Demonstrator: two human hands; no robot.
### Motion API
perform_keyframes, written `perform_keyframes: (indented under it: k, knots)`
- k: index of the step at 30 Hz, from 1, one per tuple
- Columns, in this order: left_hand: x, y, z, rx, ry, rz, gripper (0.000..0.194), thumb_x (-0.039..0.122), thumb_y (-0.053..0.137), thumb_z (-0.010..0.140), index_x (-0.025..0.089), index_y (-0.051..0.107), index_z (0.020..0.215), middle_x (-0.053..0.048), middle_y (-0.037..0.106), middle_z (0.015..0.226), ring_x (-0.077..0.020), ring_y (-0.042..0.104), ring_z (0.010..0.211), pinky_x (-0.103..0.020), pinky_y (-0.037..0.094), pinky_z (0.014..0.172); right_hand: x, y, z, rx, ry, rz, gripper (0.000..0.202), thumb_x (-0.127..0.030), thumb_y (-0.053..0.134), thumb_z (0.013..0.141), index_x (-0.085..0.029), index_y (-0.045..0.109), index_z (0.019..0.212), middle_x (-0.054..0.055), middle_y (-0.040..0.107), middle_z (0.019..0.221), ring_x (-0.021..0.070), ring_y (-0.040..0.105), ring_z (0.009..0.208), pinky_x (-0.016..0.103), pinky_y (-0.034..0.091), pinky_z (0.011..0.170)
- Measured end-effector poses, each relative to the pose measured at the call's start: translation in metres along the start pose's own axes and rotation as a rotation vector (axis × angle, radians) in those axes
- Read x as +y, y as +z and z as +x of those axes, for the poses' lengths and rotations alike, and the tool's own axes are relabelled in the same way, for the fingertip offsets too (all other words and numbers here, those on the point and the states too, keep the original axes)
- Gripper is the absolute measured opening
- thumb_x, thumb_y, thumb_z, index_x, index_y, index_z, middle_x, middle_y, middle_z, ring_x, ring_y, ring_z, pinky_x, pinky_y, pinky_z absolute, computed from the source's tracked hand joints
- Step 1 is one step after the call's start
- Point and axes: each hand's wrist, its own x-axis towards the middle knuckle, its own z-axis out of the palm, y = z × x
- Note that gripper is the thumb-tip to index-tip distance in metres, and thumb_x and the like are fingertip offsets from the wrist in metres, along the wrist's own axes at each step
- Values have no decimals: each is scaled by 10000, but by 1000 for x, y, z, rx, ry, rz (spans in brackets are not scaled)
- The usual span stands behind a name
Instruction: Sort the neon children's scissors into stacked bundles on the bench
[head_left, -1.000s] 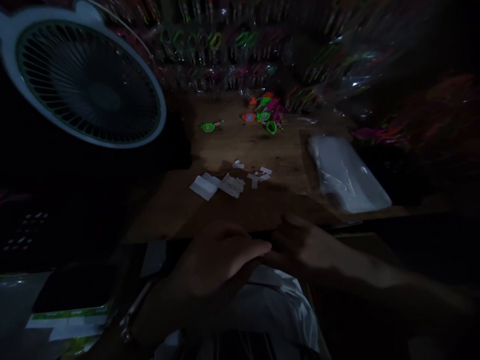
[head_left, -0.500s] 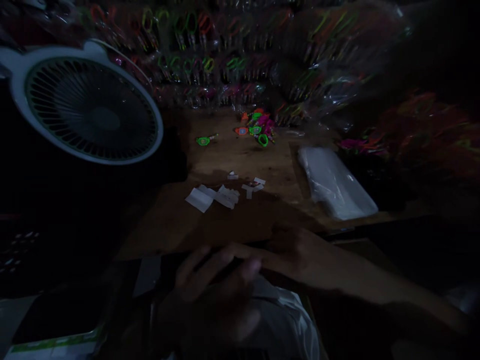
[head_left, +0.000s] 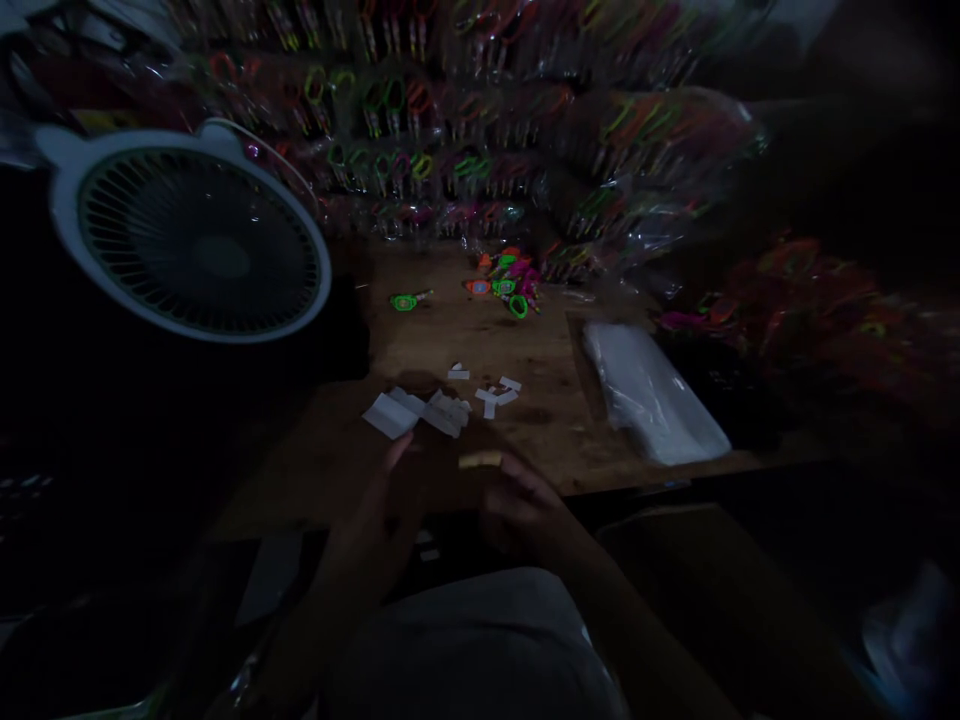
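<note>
Seemingly unfinished, paper strips (head_left: 508,397) lie loose beside the creased paper (head_left: 394,412), toy watches (head_left: 505,287) beyond it, left hand (head_left: 381,508) and right hand (head_left: 523,505) before it, grips too dark to tell.

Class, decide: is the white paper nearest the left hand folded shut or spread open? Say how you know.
Spread open: the white paper lies with creased panels side by side on the table.

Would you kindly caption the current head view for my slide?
Left hand and right hand near white paper pieces on a wooden table, fan at left.
</note>
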Motion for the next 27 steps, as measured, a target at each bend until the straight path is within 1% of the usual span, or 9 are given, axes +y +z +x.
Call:
perform_keyframes:
  k: [2, 6, 10, 12, 15, 18, 21, 24, 27]
  knots:
    - [-2, 3, -1, -22, -7, 12, 459, 292, 423, 905, 224, 326, 1349, -98, 499, 1312, -234, 458, 1219, -417, 399, 995, 6, 3, 2, -52, -21, 145, 484, -309, 611, 803, -162, 409, 1218, -61, 544, 520, 76, 417, 373, 162, 296, 366]
    - [3, 7, -1, 2, -18, -59, 471, 287, 425, 895, 214, 327, 1350, -92, 544, 1256, -230, 473, 1195, -417, 402, 991, 0, 7, 0, -122, -68, 246, 451, -278, 620, 788, -143, 441, 1179, -20, 596, 569, 81, 461, 392, 174, 341, 391]
    - [0, 12, 2, -25, -29, -223, 492, 307, 425, 889, 208, 315, 1359, -104, 526, 1276, -229, 471, 1200, -436, 384, 1010, -8, 4, -2, -263, -53, 212, 723, -291, 605, 808, -182, 220, 1410, 34, 666, 695, 96, 521, 432, 178, 374, 415]
    - [-1, 14, 5, -36, -92, -324, 488, 347, 437, 888, 219, 336, 1348, -106, 530, 1273, -227, 486, 1188, -440, 372, 1025, -10, 2, -3, -323, -8, 206, 797, -354, 628, 780, -169, 201, 1428, 37, 666, 685, 100, 521, 414, 195, 391, 434]
    - [10, 15, 14, -102, -280, -553, 504, 410, 535, 837, 219, 409, 1287, -101, 569, 1225, -232, 515, 1160, -416, 393, 1010, -7, -3, -1, -409, 83, 205, 942, -464, 653, 718, -184, 126, 1446, -12, 626, 600, 93, 471, 354, 204, 382, 435]
    - [31, 17, 24, -197, -390, -968, 564, 400, 626, 771, 200, 425, 1258, -101, 586, 1211, -234, 542, 1139, -364, 442, 956, 7, -8, 0, -481, 31, 180, 1025, -591, 586, 712, -196, -4, 1450, -63, 562, 520, 81, 402, 308, 199, 360, 427]
    - [49, 24, 29, -248, -393, -1224, 530, 361, 651, 756, 179, 473, 1221, -103, 630, 1136, -229, 586, 1068, -337, 470, 905, 29, -10, 0, -327, -162, -114, 918, -687, 388, 788, -162, 35, 1453, -49, 525, 521, 96, 405, 329, 214, 365, 431]
    - [53, 33, 28, -227, -492, -1266, 403, 246, 657, 738, 187, 556, 1124, -63, 670, 1014, -204, 608, 997, -302, 483, 846, 47, -11, 2, -116, -305, -447, 702, -605, 243, 885, -193, 156, 1447, 20, 568, 644, 123, 453, 406, 249, 402, 467]
    - [48, 38, 27, -237, -509, -1354, 427, 205, 656, 709, 213, 565, 1126, -47, 672, 991, -197, 616, 959, -288, 489, 800, 52, -11, 7, -113, -344, -519, 604, -537, 233, 909, -219, 262, 1421, 57, 585, 716, 158, 497, 493, 277, 444, 518]
